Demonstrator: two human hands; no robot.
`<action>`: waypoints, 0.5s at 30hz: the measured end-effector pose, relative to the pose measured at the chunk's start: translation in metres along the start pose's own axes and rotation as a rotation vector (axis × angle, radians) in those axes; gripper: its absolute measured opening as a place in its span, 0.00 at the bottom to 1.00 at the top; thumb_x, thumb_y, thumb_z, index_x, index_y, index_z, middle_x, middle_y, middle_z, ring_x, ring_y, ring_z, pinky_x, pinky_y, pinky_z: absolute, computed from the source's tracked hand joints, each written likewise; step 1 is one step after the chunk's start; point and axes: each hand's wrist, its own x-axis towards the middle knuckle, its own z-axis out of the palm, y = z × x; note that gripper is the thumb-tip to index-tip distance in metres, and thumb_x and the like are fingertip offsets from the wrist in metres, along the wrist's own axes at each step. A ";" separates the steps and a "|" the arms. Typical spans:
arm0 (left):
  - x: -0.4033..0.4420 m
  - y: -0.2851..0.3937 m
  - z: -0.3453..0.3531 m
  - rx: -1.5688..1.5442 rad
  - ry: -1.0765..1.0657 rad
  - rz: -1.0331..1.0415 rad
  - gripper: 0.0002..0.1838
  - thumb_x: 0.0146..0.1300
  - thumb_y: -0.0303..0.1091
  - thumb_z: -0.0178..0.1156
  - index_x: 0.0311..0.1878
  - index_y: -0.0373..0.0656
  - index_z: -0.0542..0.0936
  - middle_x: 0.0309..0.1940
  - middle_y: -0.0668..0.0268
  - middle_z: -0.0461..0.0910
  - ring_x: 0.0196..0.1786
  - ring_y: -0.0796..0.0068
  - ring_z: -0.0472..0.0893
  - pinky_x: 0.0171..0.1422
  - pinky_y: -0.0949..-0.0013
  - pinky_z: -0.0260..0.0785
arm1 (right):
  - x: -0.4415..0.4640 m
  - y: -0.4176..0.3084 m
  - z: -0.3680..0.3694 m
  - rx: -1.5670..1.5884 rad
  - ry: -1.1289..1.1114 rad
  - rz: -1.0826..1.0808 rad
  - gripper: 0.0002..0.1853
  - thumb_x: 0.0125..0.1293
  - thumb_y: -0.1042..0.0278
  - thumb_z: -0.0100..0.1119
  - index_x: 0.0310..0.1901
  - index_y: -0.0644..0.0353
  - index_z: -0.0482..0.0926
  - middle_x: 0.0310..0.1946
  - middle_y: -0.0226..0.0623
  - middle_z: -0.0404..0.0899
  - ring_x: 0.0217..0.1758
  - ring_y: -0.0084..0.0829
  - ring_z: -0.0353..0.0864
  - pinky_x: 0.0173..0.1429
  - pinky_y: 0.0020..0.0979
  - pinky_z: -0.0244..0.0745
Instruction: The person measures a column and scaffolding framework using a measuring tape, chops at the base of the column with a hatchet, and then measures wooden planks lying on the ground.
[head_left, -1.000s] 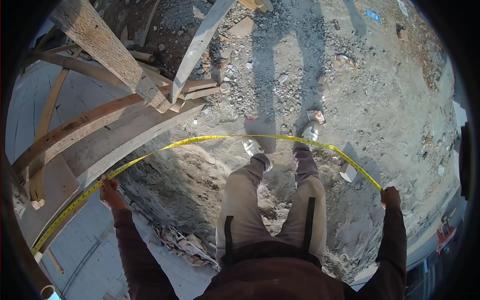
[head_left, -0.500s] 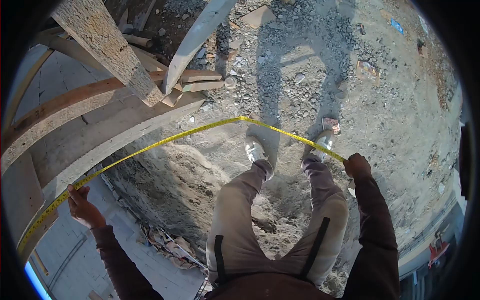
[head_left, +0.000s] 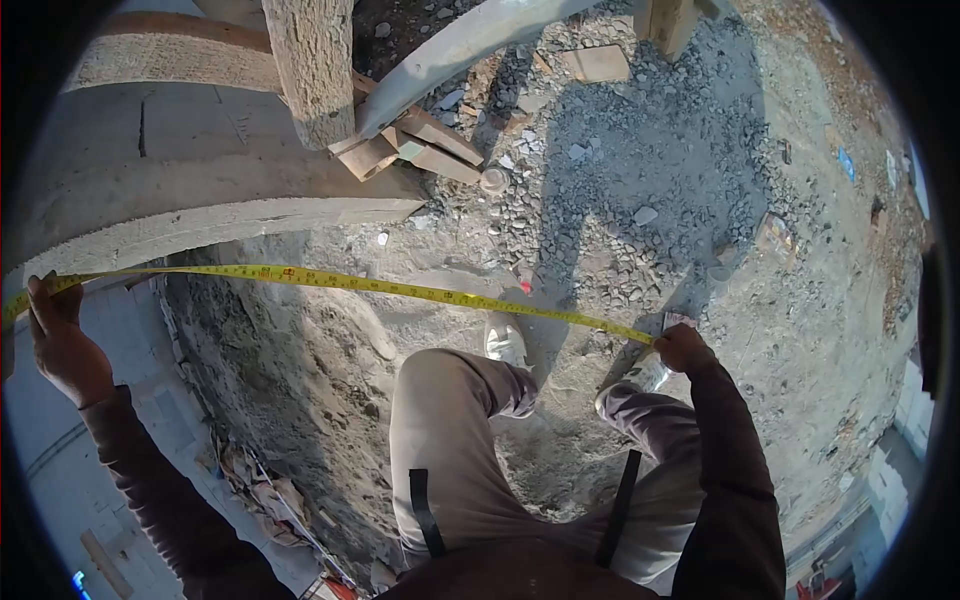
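As sunlight rakes across a gravelly work site, a worker in a dark top and dusty trousers (head_left: 440,430) holds a yellow measuring tape (head_left: 350,282) in both bare hands. The tape spans the ground in front of the worker, its printed face showing, and sags slightly toward the right. The left hand (head_left: 70,345) pinches it between thumb and fingertips beside the near edge of a wide concrete slab (head_left: 220,180), and a short length runs on past that hand to the edge of view. The right hand (head_left: 682,348) is closed in a fist around the other visible end; whether it grips a case cannot be seen. Between the hands, the tape passes above rough, broken earth (head_left: 290,340) and just beyond the toe of the left shoe (head_left: 506,340), while the right shoe (head_left: 648,376) sits near the right hand. At the slab's far corner, a rough wooden post (head_left: 315,80) and a pale board (head_left: 460,50) meet near short wood offcuts (head_left: 435,155). Farther out, a flat tan piece (head_left: 597,64) lies on the gravel (head_left: 640,230), and a small red scrap (head_left: 526,287) lies near the tape.
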 end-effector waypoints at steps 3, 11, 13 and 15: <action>0.002 -0.004 -0.001 0.465 -0.023 0.535 0.22 0.75 0.40 0.46 0.61 0.32 0.70 0.45 0.58 0.80 0.42 0.70 0.82 0.51 0.69 0.77 | 0.035 -0.014 0.007 0.216 -0.075 -0.051 0.18 0.60 0.54 0.55 0.35 0.62 0.84 0.24 0.46 0.81 0.31 0.39 0.83 0.41 0.40 0.77; -0.024 0.050 0.028 -0.417 -0.019 0.143 0.14 0.71 0.41 0.51 0.47 0.38 0.73 0.41 0.58 0.78 0.41 0.67 0.80 0.47 0.68 0.74 | 0.096 -0.119 -0.002 0.273 -0.101 -0.587 0.17 0.66 0.53 0.56 0.34 0.60 0.84 0.17 0.31 0.73 0.22 0.21 0.68 0.30 0.31 0.64; 0.023 -0.006 -0.007 -0.537 -0.190 0.352 0.18 0.73 0.40 0.49 0.58 0.37 0.69 0.50 0.53 0.77 0.48 0.64 0.81 0.52 0.66 0.75 | 0.104 -0.158 -0.011 0.295 -0.088 -0.766 0.18 0.66 0.52 0.56 0.35 0.60 0.84 0.18 0.31 0.73 0.23 0.20 0.67 0.31 0.31 0.63; 0.031 0.009 -0.005 -0.678 -0.234 0.433 0.17 0.73 0.38 0.49 0.58 0.38 0.70 0.46 0.56 0.76 0.45 0.67 0.80 0.49 0.67 0.74 | 0.087 -0.202 -0.024 0.313 -0.084 -0.817 0.19 0.67 0.50 0.56 0.36 0.60 0.84 0.19 0.34 0.72 0.24 0.22 0.67 0.31 0.33 0.63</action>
